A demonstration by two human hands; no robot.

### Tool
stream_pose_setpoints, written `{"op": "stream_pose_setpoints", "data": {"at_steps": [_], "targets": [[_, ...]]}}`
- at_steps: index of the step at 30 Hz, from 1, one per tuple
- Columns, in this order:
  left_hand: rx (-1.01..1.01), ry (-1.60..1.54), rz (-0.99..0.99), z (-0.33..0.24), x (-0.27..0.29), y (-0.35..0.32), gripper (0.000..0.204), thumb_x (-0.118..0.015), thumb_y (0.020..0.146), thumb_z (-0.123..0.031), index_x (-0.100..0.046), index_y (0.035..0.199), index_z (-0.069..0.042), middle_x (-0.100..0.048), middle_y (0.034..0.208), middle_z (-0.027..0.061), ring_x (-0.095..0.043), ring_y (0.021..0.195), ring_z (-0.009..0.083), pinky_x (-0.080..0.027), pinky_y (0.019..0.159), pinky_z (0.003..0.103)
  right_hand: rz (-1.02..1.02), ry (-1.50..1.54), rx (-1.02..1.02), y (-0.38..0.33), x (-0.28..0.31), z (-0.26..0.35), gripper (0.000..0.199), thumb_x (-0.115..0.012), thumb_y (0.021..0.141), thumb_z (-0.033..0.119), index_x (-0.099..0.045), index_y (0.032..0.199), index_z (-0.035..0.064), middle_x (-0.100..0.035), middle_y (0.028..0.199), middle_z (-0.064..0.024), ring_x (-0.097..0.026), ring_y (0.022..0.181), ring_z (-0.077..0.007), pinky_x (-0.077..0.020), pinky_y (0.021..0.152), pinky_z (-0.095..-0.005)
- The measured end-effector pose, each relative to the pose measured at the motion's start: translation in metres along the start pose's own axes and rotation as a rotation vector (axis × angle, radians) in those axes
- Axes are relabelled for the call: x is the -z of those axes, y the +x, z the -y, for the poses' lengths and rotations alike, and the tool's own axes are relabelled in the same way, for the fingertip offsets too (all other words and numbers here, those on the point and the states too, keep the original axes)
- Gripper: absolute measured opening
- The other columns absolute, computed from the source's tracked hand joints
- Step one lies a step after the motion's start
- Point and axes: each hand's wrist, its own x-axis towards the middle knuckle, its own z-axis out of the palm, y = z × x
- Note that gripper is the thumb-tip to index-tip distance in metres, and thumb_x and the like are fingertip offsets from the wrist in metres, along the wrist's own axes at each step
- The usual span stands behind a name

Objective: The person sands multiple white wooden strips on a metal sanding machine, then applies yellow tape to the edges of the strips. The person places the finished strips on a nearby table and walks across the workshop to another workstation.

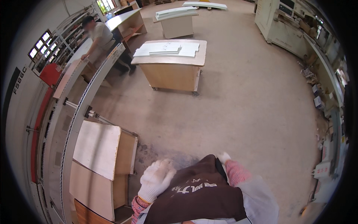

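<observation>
My left hand (156, 180), in a white knit glove, hangs at the left side of my dark brown apron (201, 186). Its fingers are loosely bent, thumb apart, and nothing shows in them. Beyond the apron's right edge is my right hand (223, 157), also gloved in white; it is small in view and its fingers do not show clearly. Pink-and-white knit cuffs (238, 173) cover my wrists below pale sleeves. Nearest to my left hand stands a wooden cart with a pale top (97, 147).
A long machine with a metal rail (86, 98) runs along the left. Ahead, a wheeled table (171, 74) carries white boards (167, 49); another stack (176, 13) lies beyond. A person (100, 37) leans over a panel at far left. Machinery (285, 33) lines the right.
</observation>
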Motion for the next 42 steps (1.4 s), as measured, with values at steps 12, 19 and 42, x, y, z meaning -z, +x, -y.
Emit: {"op": "stream_pose_setpoints", "data": {"at_steps": [12, 19, 42], "targets": [[-0.096, -0.083, 0.204, 0.087, -0.05, 0.198, 0.036, -0.073, 0.095, -0.033, -0.07, 0.12, -0.007, -0.071, 0.099, 0.0154, -0.071, 0.092, 0.0342, -0.058, 0.082, 0.046, 0.059, 0.679, -0.192, 0.224, 0.117, 0.135, 0.017, -0.06, 0.101, 0.019, -0.061, 0.103, 0.0028, -0.063, 0.076, -0.0072, -0.06, 0.058, -0.0171, -0.0493, 0.05, -0.0339], [-0.153, -0.085, 0.176, 0.139, -0.037, 0.358, 0.036, -0.072, 0.095, -0.033, -0.07, 0.119, -0.007, -0.071, 0.1, 0.016, -0.071, 0.092, 0.0355, -0.058, 0.082, 0.047, 0.253, 0.662, -0.819, 0.188, 0.122, 0.054, 0.013, -0.061, 0.101, 0.019, -0.061, 0.101, 0.0063, -0.057, 0.067, -0.0063, -0.057, 0.052, -0.022, -0.0444, 0.046, -0.0402], [0.227, -0.005, 0.08, 0.224, -0.002, 0.562, 0.039, -0.078, 0.092, -0.024, -0.07, 0.123, -0.003, -0.073, 0.106, 0.0172, -0.071, 0.094, 0.037, -0.058, 0.084, 0.046, 0.084, -0.096, 0.098, 0.534, 0.215, 0.116, 0.037, -0.059, 0.098, 0.033, -0.073, 0.108, 0.0001, -0.072, 0.121, -0.0275, -0.066, 0.116, -0.048, -0.0519, 0.102, -0.054]]}}
